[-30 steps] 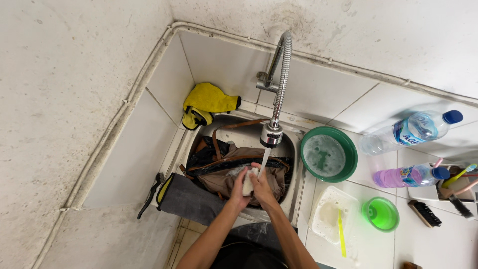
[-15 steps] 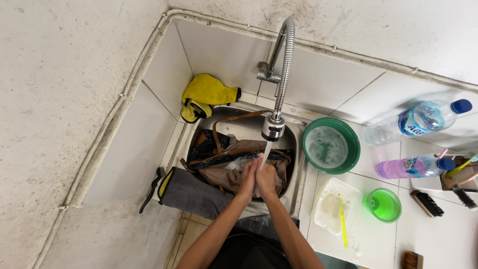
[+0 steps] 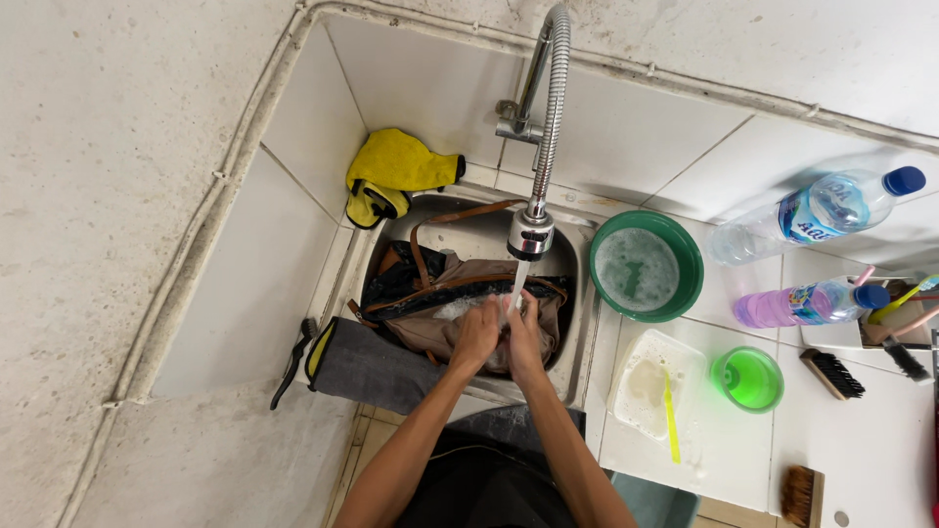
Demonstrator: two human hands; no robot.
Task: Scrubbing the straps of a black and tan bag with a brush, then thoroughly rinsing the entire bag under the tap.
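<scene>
Sink (image 3: 579, 323), hands (image 3: 499, 337) pressed on bag (image 3: 430, 303)

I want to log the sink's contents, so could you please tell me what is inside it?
A brown bag with straps fills the sink, under running water. Both hands press together on it, covering whatever lies beneath; the sink bottom is hidden.

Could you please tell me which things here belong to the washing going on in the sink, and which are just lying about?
In use:
left hand and right hand, together under the water
tap, running
brown bag in the sink

Lying about:
yellow cloth
green bowl of suds
white tray with yellow toothbrush
green cup
two bottles
brushes
</scene>
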